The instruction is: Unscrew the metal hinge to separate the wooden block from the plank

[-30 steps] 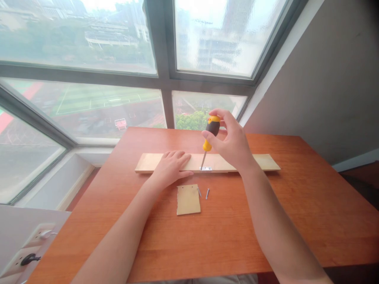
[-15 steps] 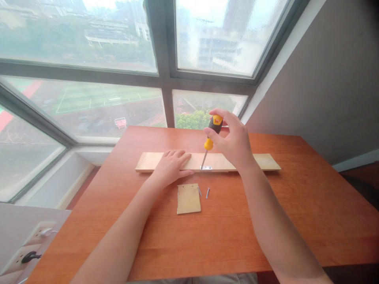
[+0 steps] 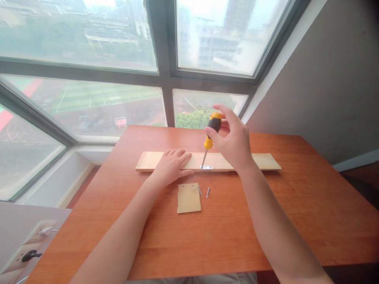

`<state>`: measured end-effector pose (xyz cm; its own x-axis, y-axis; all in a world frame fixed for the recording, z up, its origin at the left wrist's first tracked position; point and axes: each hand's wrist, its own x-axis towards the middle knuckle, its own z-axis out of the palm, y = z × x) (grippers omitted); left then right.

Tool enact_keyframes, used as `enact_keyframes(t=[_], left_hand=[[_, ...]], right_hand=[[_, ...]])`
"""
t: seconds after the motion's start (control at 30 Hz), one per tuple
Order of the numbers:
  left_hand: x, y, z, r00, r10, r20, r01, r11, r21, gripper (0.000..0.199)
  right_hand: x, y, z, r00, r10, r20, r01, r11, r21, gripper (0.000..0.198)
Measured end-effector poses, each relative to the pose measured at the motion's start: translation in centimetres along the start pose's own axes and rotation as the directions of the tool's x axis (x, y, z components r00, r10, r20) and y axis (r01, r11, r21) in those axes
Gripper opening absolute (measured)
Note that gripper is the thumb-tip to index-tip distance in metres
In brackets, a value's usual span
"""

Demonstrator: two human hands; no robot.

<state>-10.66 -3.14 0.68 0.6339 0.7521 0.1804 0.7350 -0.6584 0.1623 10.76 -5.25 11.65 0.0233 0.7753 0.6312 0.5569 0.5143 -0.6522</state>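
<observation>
A long pale wooden board point(image 3: 204, 159) lies across the table. My left hand point(image 3: 172, 165) rests flat on its left half, fingers spread, thumb along the near edge. My right hand point(image 3: 232, 134) is closed round the yellow and black handle of a screwdriver point(image 3: 214, 125), with the index finger raised off its top. The shaft slants down to the left, and its tip meets the left end of a small metal hinge-like plate point(image 3: 206, 167) at the board's near edge. Whether a screw sits under the tip is too small to tell.
Nearer me on the wooden table point(image 3: 237, 232) lie a small square piece of board point(image 3: 188, 198) with holes along one edge and two screws point(image 3: 208, 192). Windows point(image 3: 118, 100) rise behind the table. Sockets with plugs point(image 3: 29, 255) are at lower left.
The fingers of my right hand have shifted on the screwdriver handle, and the index finger has lifted from its top. My left hand and the board stay where they were.
</observation>
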Motion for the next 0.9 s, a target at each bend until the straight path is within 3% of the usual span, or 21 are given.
enact_keyframes(t=[0.1,0.2,0.33,0.53,0.67,0.83,0.9], left_hand=[[0.0,0.0,0.1,1.000,-0.008,0.004,0.008,1.000,0.001,0.052],[0.0,0.0,0.1,1.000,-0.010,0.000,0.010,1.000,-0.001,0.052],[0.0,0.0,0.1,1.000,-0.010,-0.001,0.010,1.000,0.000,0.052],[0.0,0.0,0.1,1.000,-0.007,0.001,0.007,1.000,-0.008,0.053],[0.0,0.0,0.1,1.000,-0.011,-0.006,0.011,1.000,-0.002,0.053],[0.0,0.1,0.0,1.000,-0.001,-0.003,0.001,1.000,0.004,0.052],[0.0,0.1,0.0,1.000,0.003,-0.004,-0.003,1.000,0.006,0.051]], right_hand=[[-0.1,-0.2,-0.1,0.995,0.027,0.091,-0.040,0.989,0.144,0.047],[0.0,-0.5,-0.1,0.999,-0.014,0.049,0.014,1.000,0.007,0.036],[0.1,-0.6,-0.2,0.998,-0.036,-0.042,0.028,0.986,-0.162,0.037],[-0.1,-0.6,-0.3,0.997,-0.009,0.077,0.000,0.993,0.120,0.036],[-0.2,-0.2,0.2,1.000,0.002,0.030,-0.005,0.993,0.114,0.034],[-0.3,0.4,0.7,0.993,-0.057,0.107,0.028,0.965,0.262,0.033],[-0.3,0.5,0.7,0.992,-0.067,0.105,0.041,0.972,0.233,0.031]])
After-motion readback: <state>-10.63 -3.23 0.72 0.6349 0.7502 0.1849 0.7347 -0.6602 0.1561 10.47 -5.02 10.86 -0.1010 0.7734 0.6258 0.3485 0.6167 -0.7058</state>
